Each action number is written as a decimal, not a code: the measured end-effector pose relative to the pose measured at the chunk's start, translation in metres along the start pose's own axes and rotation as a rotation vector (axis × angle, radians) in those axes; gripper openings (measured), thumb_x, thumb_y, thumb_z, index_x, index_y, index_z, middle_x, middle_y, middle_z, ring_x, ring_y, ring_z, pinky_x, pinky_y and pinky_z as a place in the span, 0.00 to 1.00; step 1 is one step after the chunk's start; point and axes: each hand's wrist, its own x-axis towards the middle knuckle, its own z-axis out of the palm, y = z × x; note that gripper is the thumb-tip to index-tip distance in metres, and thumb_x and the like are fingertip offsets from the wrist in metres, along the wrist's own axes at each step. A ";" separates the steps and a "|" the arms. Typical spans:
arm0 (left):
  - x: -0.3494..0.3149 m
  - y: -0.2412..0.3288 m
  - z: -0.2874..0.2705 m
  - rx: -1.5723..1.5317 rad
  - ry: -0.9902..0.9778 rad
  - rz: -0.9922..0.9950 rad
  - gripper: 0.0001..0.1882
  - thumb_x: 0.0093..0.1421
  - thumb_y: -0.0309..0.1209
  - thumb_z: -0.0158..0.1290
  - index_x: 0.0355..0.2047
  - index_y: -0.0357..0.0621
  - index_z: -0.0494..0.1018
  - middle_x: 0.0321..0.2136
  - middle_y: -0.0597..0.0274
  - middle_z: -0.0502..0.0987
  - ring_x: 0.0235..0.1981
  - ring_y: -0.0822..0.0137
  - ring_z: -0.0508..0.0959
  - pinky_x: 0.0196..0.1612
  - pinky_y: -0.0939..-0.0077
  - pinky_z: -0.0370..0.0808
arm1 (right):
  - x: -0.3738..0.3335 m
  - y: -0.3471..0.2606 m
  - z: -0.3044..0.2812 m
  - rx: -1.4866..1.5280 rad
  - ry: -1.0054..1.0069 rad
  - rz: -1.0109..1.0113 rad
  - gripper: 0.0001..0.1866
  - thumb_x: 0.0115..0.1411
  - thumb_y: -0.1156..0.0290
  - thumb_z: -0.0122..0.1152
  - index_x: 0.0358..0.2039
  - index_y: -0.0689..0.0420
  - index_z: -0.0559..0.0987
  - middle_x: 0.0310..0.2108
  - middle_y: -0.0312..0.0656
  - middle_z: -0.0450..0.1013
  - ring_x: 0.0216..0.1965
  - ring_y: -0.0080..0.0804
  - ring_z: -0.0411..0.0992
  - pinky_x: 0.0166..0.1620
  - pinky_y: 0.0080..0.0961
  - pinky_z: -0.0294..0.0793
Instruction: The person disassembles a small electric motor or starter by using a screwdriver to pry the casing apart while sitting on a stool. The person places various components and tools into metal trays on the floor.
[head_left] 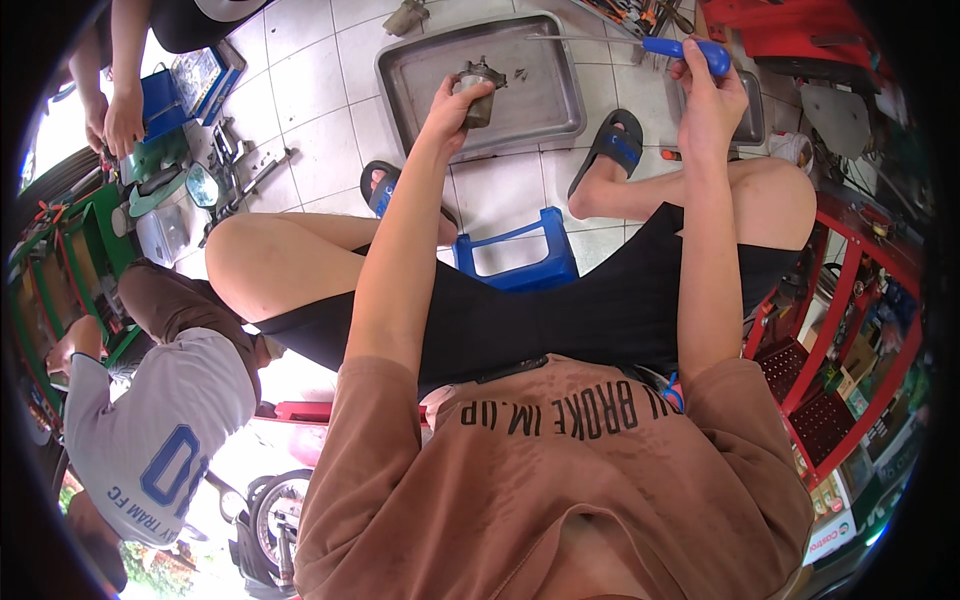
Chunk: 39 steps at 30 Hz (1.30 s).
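Observation:
My left hand (450,115) is closed around a grimy metal engine part (480,112), roughly cylindrical with a jagged flange at its upper end. It is held over the near half of a shallow metal tray (484,152), whose bottom has dark smears. My right hand (712,112) is raised to the right of the tray, its fingers wrapped on the blue handle of a screwdriver (690,50). The screwdriver's long thin shaft points left across the tray's far right corner, apart from the engine part. The contact of my left fingers behind the part is hidden.
A smaller metal tray (750,110) lies under my right wrist. A blue plastic stool (560,250) stands between my legs. Hand tools (650,18) and a red case (795,40) lie far right. Co-workers are at left, one's hands (122,120) beside a blue box (165,103).

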 end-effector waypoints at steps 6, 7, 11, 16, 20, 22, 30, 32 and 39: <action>-0.005 0.000 0.010 0.561 0.254 0.018 0.36 0.40 0.30 0.65 0.51 0.37 0.64 0.37 0.51 0.76 0.35 0.63 0.77 0.36 0.72 0.75 | -0.001 0.010 0.005 -0.176 -0.060 -0.012 0.11 0.55 0.72 0.64 0.36 0.65 0.77 0.29 0.36 0.73 0.26 0.19 0.69 0.33 0.16 0.67; -0.005 -0.001 0.009 0.656 0.294 0.030 0.35 0.38 0.31 0.65 0.49 0.37 0.66 0.37 0.51 0.76 0.36 0.62 0.78 0.38 0.72 0.75 | -0.002 0.012 0.007 -0.220 -0.077 -0.024 0.11 0.56 0.72 0.64 0.36 0.64 0.77 0.28 0.36 0.73 0.27 0.19 0.69 0.33 0.16 0.67; -0.002 -0.004 0.005 0.807 0.299 0.114 0.34 0.37 0.34 0.66 0.47 0.39 0.69 0.38 0.51 0.76 0.36 0.62 0.78 0.37 0.71 0.75 | -0.007 0.021 0.018 -0.187 -0.238 -0.078 0.08 0.56 0.73 0.62 0.34 0.63 0.77 0.29 0.35 0.73 0.30 0.20 0.70 0.36 0.17 0.68; -0.007 -0.002 -0.012 0.721 0.246 0.061 0.36 0.36 0.35 0.66 0.49 0.41 0.70 0.39 0.50 0.77 0.38 0.61 0.78 0.39 0.70 0.76 | -0.010 0.031 0.032 -0.255 -0.550 -0.157 0.03 0.54 0.77 0.60 0.31 0.60 0.76 0.29 0.32 0.73 0.32 0.21 0.70 0.37 0.17 0.68; -0.023 0.009 -0.019 0.733 0.187 0.061 0.37 0.36 0.35 0.66 0.50 0.41 0.70 0.38 0.50 0.77 0.36 0.62 0.78 0.38 0.72 0.76 | -0.015 0.030 0.048 -0.601 -0.660 -0.328 0.06 0.49 0.73 0.63 0.29 0.56 0.77 0.22 0.36 0.73 0.25 0.26 0.70 0.33 0.21 0.70; -0.030 0.012 -0.021 0.790 0.179 0.077 0.37 0.36 0.35 0.66 0.50 0.41 0.70 0.37 0.51 0.77 0.36 0.62 0.78 0.38 0.73 0.75 | -0.010 0.039 0.052 -0.693 -0.689 -0.367 0.07 0.48 0.70 0.64 0.29 0.55 0.79 0.21 0.43 0.73 0.23 0.34 0.71 0.32 0.25 0.72; -0.082 0.044 0.001 0.894 0.137 0.283 0.39 0.35 0.39 0.66 0.51 0.42 0.70 0.37 0.49 0.78 0.36 0.61 0.79 0.40 0.71 0.76 | -0.038 0.047 0.074 -0.824 -0.910 -0.205 0.12 0.49 0.69 0.66 0.36 0.53 0.81 0.30 0.41 0.78 0.33 0.33 0.76 0.40 0.27 0.74; -0.097 0.053 0.008 0.947 0.140 0.324 0.40 0.34 0.40 0.67 0.51 0.41 0.70 0.36 0.49 0.78 0.36 0.61 0.79 0.40 0.71 0.76 | -0.051 0.042 0.079 -0.723 -0.950 -0.248 0.15 0.48 0.67 0.67 0.38 0.50 0.81 0.31 0.44 0.78 0.34 0.36 0.76 0.41 0.28 0.74; -0.158 0.114 0.034 1.190 0.150 0.619 0.42 0.32 0.40 0.67 0.49 0.35 0.67 0.36 0.47 0.78 0.35 0.59 0.80 0.39 0.70 0.76 | -0.067 0.010 0.081 -0.401 -1.155 0.023 0.27 0.46 0.66 0.71 0.49 0.51 0.77 0.41 0.35 0.76 0.37 0.25 0.73 0.44 0.24 0.72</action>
